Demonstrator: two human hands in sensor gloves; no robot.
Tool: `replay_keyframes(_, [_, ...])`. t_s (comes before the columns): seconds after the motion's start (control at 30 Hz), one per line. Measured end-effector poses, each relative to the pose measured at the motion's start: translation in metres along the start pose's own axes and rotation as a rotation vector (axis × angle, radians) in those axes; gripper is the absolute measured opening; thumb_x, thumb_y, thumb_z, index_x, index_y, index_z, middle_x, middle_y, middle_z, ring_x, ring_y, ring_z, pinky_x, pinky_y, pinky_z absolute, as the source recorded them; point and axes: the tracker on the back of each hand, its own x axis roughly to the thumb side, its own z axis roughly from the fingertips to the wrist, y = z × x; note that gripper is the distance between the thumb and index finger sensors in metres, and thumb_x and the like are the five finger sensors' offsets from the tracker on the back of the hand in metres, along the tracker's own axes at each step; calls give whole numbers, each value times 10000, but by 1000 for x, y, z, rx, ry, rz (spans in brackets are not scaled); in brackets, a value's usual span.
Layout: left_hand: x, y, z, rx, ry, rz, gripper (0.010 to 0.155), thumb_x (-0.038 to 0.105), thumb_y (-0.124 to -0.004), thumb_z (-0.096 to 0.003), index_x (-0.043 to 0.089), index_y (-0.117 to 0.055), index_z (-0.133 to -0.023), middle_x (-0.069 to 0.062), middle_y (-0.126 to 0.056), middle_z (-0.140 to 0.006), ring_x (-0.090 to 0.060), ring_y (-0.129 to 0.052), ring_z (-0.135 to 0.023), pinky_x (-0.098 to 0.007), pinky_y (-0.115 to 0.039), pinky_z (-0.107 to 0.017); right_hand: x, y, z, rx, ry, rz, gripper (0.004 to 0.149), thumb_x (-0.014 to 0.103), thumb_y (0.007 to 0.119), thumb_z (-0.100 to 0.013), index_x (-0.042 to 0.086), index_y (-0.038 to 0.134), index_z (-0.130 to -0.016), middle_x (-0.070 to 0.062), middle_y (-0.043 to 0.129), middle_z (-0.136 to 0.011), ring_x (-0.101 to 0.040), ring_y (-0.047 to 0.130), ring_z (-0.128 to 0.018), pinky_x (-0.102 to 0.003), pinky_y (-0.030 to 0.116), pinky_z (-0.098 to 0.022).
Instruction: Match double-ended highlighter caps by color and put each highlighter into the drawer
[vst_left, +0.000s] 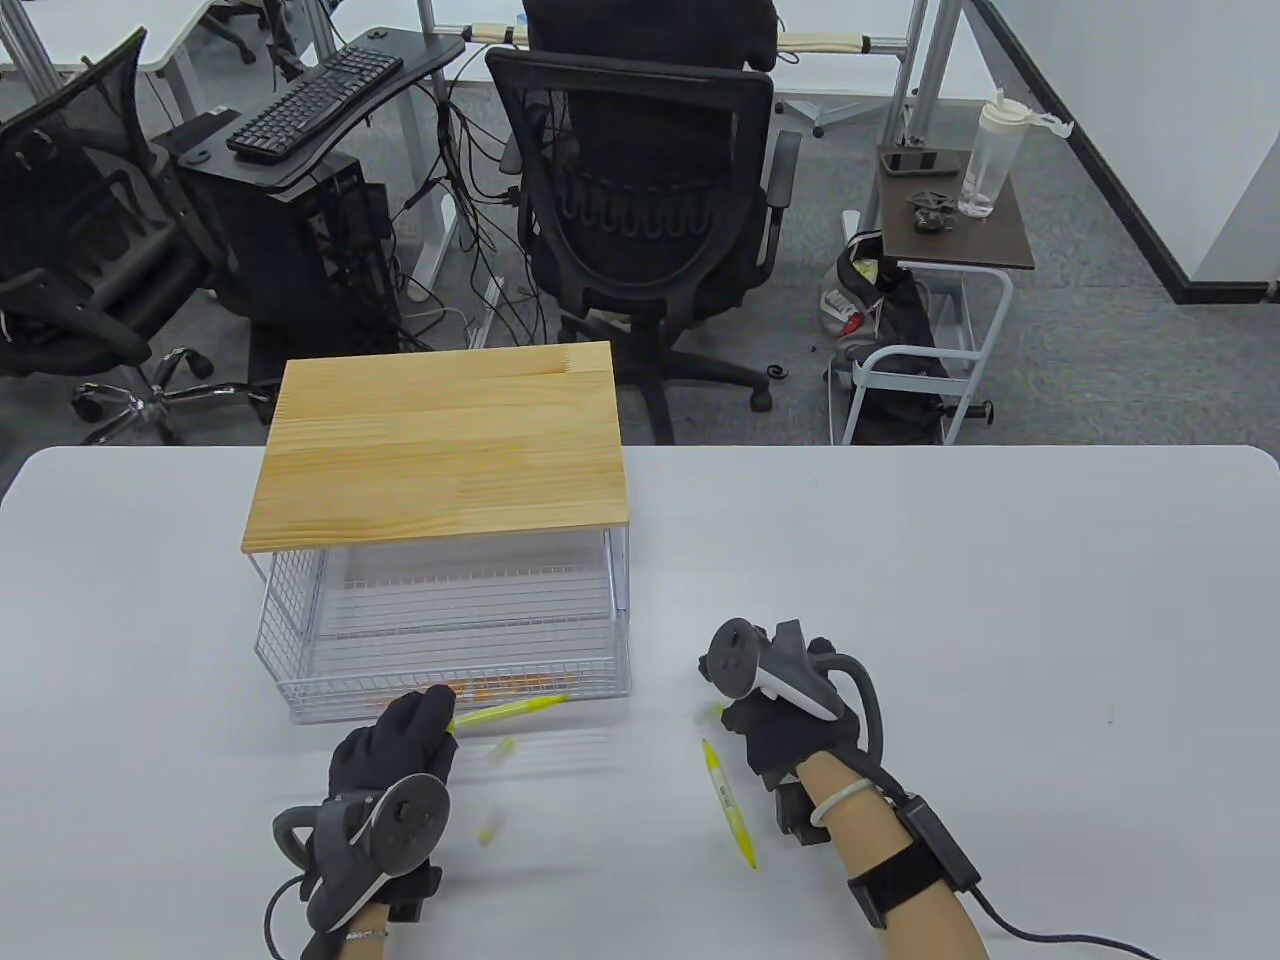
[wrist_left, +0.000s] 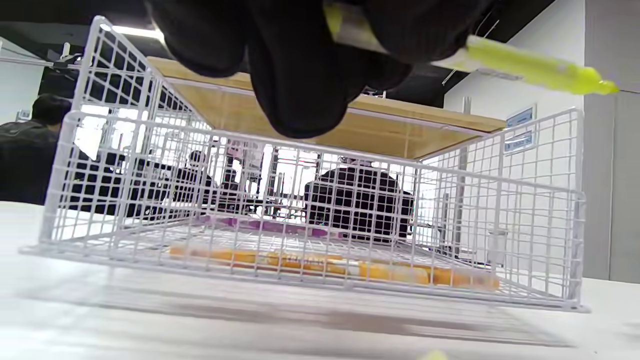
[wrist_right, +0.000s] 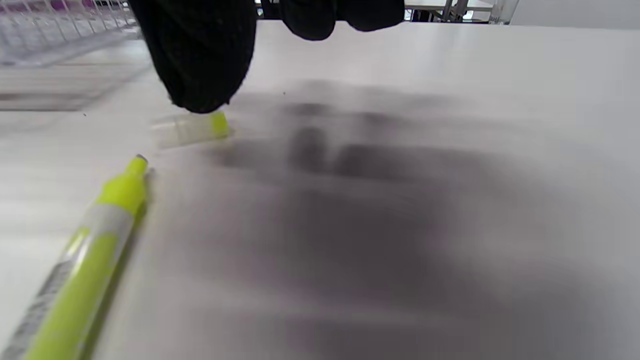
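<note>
My left hand grips a yellow highlighter by one end, in front of the pulled-out wire drawer. In the left wrist view the highlighter sticks out to the right with its tip bare, above the drawer's front wall. Orange highlighters and a purple one lie inside. My right hand hovers over a small yellow cap, one fingertip right above it and nothing in its grasp. A second yellow highlighter lies uncapped beside that hand.
Two more loose caps lie on the white table between my hands. A wooden board tops the drawer frame. Office chairs and a side table stand beyond the far table edge.
</note>
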Motion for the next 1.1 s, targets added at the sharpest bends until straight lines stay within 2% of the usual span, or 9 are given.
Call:
replay_keyframes(0.2, [-7, -4, -2, -18, 20, 11, 486, 339, -693, -515, 253, -756, -990, -68, -850, -967, -170, -974, -702, -501, -730, -659, 4, 13, -14, 44, -11, 1, 611, 357, 817, -554, 538, 504, -1047, 13, 293, -1285, -392, 323, -1179, -680, 189, -802])
replay_keyframes(0.43, [-2, -8, -2, -27, -1, -18, 488, 338, -688, -517, 253, -750, -994, -67, -846, -971, -170, -973, -704, -502, -730, -659, 9, 16, -16, -28, 13, 32, 465, 344, 781, -532, 538, 630, -927, 18, 398, -1269, -388, 406, -1172, -690, 238, -807])
replay_keyframes(0.6, [2, -10, -1, -31, -17, -45, 488, 331, -676, -523, 261, -731, -1003, -63, -815, -1003, -163, -971, -705, -494, -730, -661, 8, 17, -13, -17, 14, 55, 455, 346, 725, -556, 545, 592, -943, 21, 381, -1269, -382, 390, -1174, -683, 226, -809])
replay_keyframes(0.7, [3, -10, -1, -35, -23, -31, 489, 330, -674, -524, 258, -729, -1004, -69, -813, -1003, -163, -972, -702, -491, -732, -659, 3, 18, -8, -45, 12, 55, 443, 356, 686, -561, 503, 599, -969, 2, 387, -1267, -390, 402, -1168, -685, 235, -805])
replay_keyframes(0.8, [5, -11, -1, -37, -36, -8, 490, 331, -674, -524, 255, -730, -1004, -75, -818, -997, -160, -974, -694, -490, -736, -655, -3, 10, 8, -170, -34, -31, 464, 362, 639, -580, 415, 520, -1025, -41, 411, -1257, -414, 455, -1143, -685, 280, -797])
replay_keyframes(0.9, [11, -11, -1, -36, -66, 11, 491, 334, -674, -522, 251, -732, -1003, -62, -840, -969, -142, -983, -662, -478, -746, -647, 0, -3, 35, -341, -207, -229, 471, 331, 645, -594, 291, 513, -1045, -60, 530, -1209, -422, 608, -1072, -679, 380, -783])
replay_keyframes(0.97, [16, -11, -1, -36, -90, 29, 491, 335, -674, -521, 252, -733, -1002, -53, -845, -963, -135, -986, -652, -471, -749, -646, 7, -8, 56, -449, -322, -302, 469, 334, 680, -595, 248, 550, -1037, -78, 652, -1140, -398, 743, -976, -655, 481, -765])
replay_keyframes(1.03, [21, -10, 1, -36, -113, 38, 491, 333, -674, -522, 250, -731, -1003, -56, -842, -965, -137, -986, -652, -472, -749, -645, 13, -7, 73, -555, -406, -316, 466, 380, 726, -583, 218, 621, -1007, -73, 811, -999, -331, 892, -812, -605, 599, -729])
replay_keyframes(1.1, [27, -8, 3, -27, -140, 22, 491, 333, -674, -521, 257, -729, -1002, -50, -837, -971, -138, -986, -656, -472, -748, -646, 20, -4, 85, -620, -472, -337, 472, 397, 775, -564, 209, 662, -982, -56, 869, -917, -302, 932, -729, -586, 634, -711])
